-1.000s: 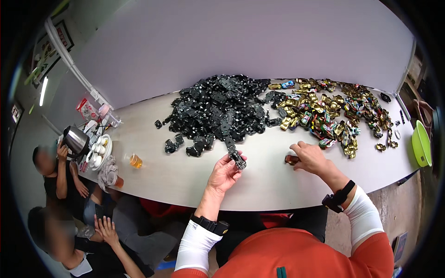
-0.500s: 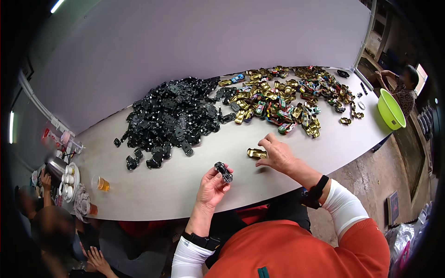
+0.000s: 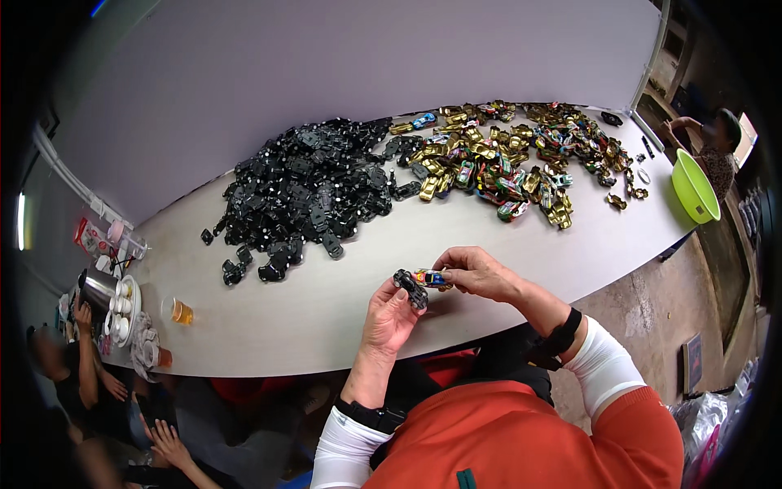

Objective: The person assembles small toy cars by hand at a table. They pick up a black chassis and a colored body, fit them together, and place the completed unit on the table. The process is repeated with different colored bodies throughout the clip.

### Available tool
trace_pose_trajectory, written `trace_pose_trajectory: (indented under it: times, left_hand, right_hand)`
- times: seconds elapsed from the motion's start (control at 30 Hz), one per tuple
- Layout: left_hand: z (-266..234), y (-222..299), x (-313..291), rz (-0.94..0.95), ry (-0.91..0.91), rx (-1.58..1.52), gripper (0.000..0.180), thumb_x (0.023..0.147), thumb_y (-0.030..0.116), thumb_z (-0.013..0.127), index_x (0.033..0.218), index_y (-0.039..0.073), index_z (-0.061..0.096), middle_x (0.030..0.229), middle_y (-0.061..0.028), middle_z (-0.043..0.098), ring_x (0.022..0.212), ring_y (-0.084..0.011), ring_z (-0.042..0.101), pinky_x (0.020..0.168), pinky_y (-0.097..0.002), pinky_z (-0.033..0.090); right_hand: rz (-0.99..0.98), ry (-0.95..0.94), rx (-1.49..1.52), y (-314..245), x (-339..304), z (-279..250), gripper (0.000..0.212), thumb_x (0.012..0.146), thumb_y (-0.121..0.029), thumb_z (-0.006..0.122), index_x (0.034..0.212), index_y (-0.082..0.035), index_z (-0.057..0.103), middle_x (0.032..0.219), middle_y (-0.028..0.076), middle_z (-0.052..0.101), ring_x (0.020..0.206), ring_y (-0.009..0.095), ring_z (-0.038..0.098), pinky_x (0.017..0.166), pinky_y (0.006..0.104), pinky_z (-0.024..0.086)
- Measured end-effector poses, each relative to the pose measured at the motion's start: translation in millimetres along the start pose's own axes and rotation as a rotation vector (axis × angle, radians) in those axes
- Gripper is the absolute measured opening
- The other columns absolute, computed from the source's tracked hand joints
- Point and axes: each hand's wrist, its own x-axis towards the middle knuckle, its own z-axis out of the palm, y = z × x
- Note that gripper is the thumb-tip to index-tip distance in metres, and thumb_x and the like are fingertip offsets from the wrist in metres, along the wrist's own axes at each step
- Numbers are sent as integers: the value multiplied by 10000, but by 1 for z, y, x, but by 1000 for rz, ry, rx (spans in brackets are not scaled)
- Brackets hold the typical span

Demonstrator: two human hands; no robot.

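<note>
Head | left hand (image 3: 386, 323) grips black chassis (image 3: 413, 290) | right hand (image 3: 479, 272) pinches illegibly printed car shell (image 3: 431, 279)

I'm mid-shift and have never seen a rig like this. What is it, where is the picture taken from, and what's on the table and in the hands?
There is no machine here, just a person's two bare hands. The view comes from a wide fisheye camera on their head, looking down; straight edges bend toward the rim, and picture left is their left.

On the pale table lie a heap of black toy-car bases and, right of it, a pile of gold and multicoloured car shells. A cup of amber drink stands at the left.

The left hand holds a black base; the right hand holds a colourful shell close against it.
</note>
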Motion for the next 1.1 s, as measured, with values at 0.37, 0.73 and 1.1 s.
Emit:
trace_pose_trajectory:
  times: [0.37, 0.73, 1.1]
  left_hand:
    - [1, -8, -4, -57, 1, 70, 275, 858, 109, 584, 1110, 7, 539, 1026, -102, 598, 847, -187, 573, 663, -301, 477]
    - [2, -5, -11, -64, -46, 50, 325, 841, 116, 611, 1131, -3, 525, 1184, -188, 519, 970, -257, 576, 765, -360, 527]
    - [1, -10, -15, -17, 19, 81, 293, 823, 52, 617, 1098, -21, 548, 1137, -188, 547, 947, -241, 594, 797, -327, 512]
  right_hand:
    - [-357, 218, -984, -8, -13, 20, 220, 722, -142, 667, 897, -28, 601, 871, 129, 549, 786, 312, 575, 683, 393, 483]
    - [-310, 279, -873, 4, -23, 12, 230, 711, -128, 667, 918, -42, 617, 845, 137, 560, 751, 319, 584, 653, 399, 478]
    - [-433, 398, -1056, 17, -9, -27, 202, 778, -83, 569, 969, -104, 632, 901, 120, 525, 771, 303, 584, 618, 376, 481]
